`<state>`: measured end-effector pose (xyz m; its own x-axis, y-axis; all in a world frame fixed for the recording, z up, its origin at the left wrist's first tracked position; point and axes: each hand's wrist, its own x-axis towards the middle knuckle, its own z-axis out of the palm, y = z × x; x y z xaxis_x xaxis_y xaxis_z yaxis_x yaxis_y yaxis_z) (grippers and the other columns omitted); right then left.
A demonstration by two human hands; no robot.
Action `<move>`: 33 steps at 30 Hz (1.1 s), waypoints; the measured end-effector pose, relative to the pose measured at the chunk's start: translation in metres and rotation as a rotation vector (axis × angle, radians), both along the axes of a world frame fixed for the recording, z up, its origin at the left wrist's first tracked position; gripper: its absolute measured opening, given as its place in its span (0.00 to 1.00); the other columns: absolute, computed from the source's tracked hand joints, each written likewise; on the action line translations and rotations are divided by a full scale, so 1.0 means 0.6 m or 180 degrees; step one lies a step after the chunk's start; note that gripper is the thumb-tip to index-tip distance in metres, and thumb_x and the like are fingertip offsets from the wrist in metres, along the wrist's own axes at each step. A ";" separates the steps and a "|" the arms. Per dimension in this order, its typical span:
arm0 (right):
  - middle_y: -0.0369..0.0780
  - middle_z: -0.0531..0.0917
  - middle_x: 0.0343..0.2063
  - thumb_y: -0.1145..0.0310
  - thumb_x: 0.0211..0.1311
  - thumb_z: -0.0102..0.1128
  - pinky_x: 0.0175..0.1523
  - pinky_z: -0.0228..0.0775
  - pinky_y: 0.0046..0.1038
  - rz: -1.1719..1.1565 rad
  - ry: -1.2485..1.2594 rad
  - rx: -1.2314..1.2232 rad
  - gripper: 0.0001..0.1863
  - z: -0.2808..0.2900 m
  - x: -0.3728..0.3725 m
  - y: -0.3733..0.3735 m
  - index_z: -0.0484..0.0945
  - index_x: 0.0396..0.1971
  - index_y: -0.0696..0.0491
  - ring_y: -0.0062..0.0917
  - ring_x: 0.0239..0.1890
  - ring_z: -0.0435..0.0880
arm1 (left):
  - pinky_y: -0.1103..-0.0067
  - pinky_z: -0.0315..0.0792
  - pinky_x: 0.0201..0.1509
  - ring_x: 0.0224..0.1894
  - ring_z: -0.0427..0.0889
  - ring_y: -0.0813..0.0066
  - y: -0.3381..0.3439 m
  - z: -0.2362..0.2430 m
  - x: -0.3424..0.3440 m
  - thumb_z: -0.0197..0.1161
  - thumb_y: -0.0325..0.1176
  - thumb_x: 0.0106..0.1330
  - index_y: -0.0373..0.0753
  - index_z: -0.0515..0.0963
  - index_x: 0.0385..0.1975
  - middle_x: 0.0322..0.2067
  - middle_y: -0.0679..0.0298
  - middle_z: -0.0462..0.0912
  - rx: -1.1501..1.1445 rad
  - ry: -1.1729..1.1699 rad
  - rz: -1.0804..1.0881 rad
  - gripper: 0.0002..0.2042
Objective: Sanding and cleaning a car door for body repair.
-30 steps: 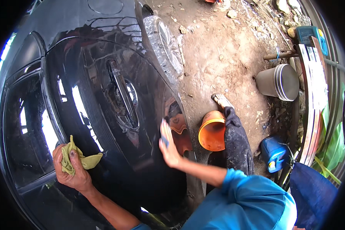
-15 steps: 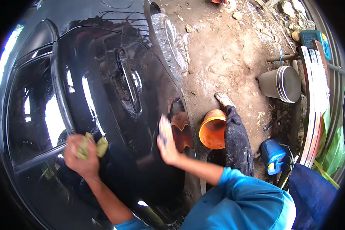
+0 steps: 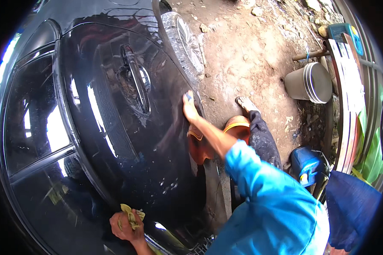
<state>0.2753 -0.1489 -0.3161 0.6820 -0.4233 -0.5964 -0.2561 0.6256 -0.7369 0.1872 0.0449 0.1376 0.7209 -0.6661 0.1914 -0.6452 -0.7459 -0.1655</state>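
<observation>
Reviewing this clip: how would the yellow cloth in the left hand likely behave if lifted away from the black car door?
The yellow cloth is bunched into folds in the left hand, so it is probably floppy and would sag when lifted. It looks small and thin, so likely light. Pressed on the glossy car door, which shows droplets, it may be damp and slide easily.
</observation>
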 end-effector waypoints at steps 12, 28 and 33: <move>0.43 0.44 0.77 0.52 0.79 0.34 0.78 0.27 0.26 0.0258 -0.0393 -0.0281 0.35 -0.032 -0.085 0.075 0.41 0.75 0.58 0.27 0.78 0.38 | 0.65 0.72 0.34 0.31 0.77 0.56 -0.008 -0.013 0.004 0.68 0.20 0.61 0.27 0.77 0.35 0.29 0.53 0.78 0.0057 -0.0482 0.0076 0.08; 0.49 0.49 0.75 0.64 0.78 0.42 0.79 0.31 0.30 0.0209 -0.0081 -0.0300 0.32 -0.171 -0.111 0.113 0.46 0.73 0.63 0.35 0.78 0.42 | 0.69 0.73 0.31 0.27 0.80 0.57 -0.016 -0.040 0.037 0.71 0.38 0.64 0.31 0.78 0.33 0.29 0.52 0.81 0.0137 -0.0908 -0.0015 0.14; 0.46 0.42 0.77 0.60 0.78 0.37 0.79 0.26 0.32 0.1015 -0.0658 -0.0834 0.34 0.065 -0.316 0.200 0.42 0.75 0.59 0.32 0.79 0.36 | 0.68 0.74 0.34 0.30 0.81 0.58 0.001 -0.014 0.022 0.71 0.38 0.64 0.31 0.78 0.33 0.30 0.52 0.82 0.0344 -0.0865 0.0357 0.14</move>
<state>0.0858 -0.0291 -0.2771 0.8960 -0.2915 -0.3349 -0.2365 0.3252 -0.9156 0.2002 0.0454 0.1294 0.7231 -0.6124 0.3197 -0.4812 -0.7785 -0.4029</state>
